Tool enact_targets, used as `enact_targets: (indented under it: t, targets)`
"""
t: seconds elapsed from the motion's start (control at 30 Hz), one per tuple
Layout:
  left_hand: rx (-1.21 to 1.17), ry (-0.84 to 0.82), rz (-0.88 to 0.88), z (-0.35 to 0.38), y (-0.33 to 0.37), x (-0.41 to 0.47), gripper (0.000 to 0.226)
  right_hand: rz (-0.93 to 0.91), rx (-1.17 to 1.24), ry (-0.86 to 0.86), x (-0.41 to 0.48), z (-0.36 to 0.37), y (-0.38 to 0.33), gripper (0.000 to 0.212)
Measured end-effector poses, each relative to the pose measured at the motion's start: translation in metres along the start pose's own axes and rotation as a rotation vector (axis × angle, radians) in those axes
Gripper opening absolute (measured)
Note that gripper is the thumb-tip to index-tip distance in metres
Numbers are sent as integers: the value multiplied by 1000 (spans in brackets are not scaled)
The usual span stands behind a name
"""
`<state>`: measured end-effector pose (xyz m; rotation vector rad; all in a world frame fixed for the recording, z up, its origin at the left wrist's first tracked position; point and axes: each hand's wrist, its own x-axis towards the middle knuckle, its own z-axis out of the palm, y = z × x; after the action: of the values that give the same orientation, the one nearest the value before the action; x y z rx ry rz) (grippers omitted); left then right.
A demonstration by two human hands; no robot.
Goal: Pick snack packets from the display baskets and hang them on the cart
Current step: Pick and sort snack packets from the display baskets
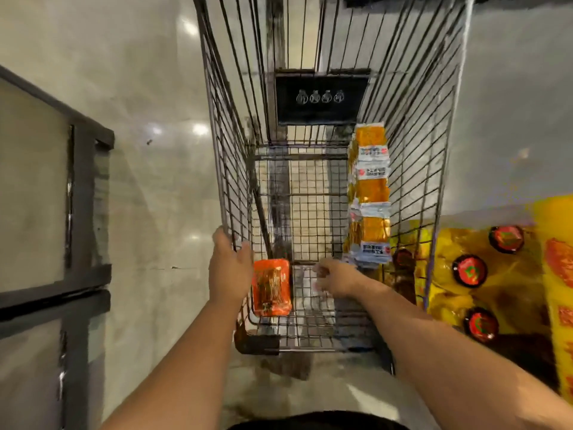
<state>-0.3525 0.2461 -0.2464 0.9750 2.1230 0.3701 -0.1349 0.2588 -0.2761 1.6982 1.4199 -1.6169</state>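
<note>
While your left hand (230,268) rests open on cart (217,156) rim, right hand (336,279) blurred, grip unclear: packet strip (370,187), centre right, likely light, limp; pinch top seam.

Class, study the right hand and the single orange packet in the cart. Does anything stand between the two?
Nothing visible does. The right hand is inside the cart, beside the orange packet, with only bare wire mesh between them. The hanging strip of packets is on the cart's right wall, on the hand's other side.
</note>
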Motion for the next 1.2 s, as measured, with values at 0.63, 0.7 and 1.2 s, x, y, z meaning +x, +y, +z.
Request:
enact_targets:
  t: [0.63, 0.7, 1.2]
  targets:
    - [62, 159, 84, 21, -34, 15, 31, 250, 455, 165, 92, 130, -42, 34]
    - [59, 161, 104, 22, -33, 15, 31, 252, 434, 158, 96, 132, -45, 40]
    - [50, 173, 110, 21, -34, 15, 31, 284, 549, 358, 96, 142, -51, 59]
